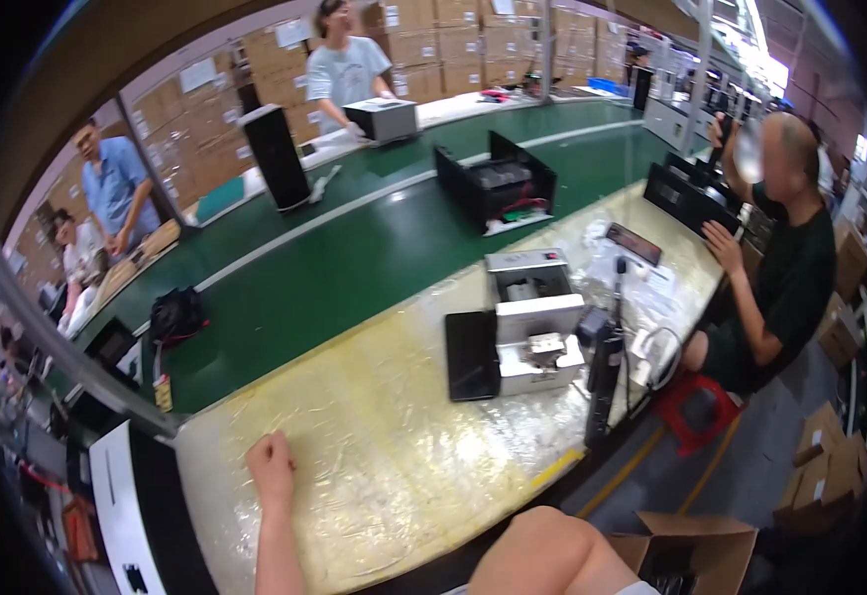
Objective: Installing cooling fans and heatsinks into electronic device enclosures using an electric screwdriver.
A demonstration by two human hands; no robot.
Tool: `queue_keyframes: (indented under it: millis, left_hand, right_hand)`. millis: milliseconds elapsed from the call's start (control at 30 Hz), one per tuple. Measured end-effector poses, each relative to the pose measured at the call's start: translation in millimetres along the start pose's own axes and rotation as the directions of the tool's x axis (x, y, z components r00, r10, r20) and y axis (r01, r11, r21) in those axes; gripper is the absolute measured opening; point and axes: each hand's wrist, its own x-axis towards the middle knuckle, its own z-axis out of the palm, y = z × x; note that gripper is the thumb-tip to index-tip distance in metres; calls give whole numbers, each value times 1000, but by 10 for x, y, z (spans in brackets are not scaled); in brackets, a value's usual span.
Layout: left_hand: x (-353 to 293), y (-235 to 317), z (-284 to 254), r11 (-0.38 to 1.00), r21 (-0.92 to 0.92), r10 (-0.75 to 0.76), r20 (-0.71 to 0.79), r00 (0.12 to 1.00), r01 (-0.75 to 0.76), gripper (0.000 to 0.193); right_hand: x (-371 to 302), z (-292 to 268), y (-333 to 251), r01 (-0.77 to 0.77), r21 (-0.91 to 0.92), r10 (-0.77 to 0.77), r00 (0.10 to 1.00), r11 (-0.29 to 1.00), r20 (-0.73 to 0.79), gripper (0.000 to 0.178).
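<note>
My left hand point(272, 462) rests closed in a loose fist on the film-covered table point(374, 416), and nothing shows in it. My right hand is out of view. Bare skin of a bent limb, looking like my knee point(532, 550), shows at the lower edge. Right of my left hand, apart from it, stand two open silver metal housings point(540, 317) with parts inside. A flat black panel point(471, 355) lies against their left side. Beside them a black electric screwdriver point(607, 367) stands upright at the table's near edge.
A green conveyor point(354, 258) runs behind the table, carrying an open black case point(498, 183) and a tall black case point(275, 159). A black-and-white case point(146, 506) stands at left. A seated co-worker point(785, 248) handles a black case. A phone point(635, 244) and open carton point(696, 555) are at right.
</note>
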Motion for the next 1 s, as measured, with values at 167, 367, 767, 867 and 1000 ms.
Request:
queue_keyframes:
  millis: [167,367,767,867,1000]
  left_hand:
    - [-43,113,315,999,-35,19,13,1000,-19,44]
    - [-113,123,511,950,125,296,-67,953,-287,36]
    - [8,1488,-575,908,210,394,-125,911,-364,13]
    - [632,1224,-1831,719,660,557,-361,748,-217,15]
    - [849,410,-3182,458,817,439,-551,710,351,36]
  right_hand:
    - [-424,-834,-830,-108,-594,362,873,797,327,20]
    - [-269,-1985,408,-49,-647,-250,899,761,-361,30]
    - [-927,-3216,1771,-472,-196,220,687,859,-693,15]
    - [-984,-3247,1682,-525,-228,254,691,820,-677,14]
    - [-1012,-3215,1618,-575,-217,322,687,789,-652,13]
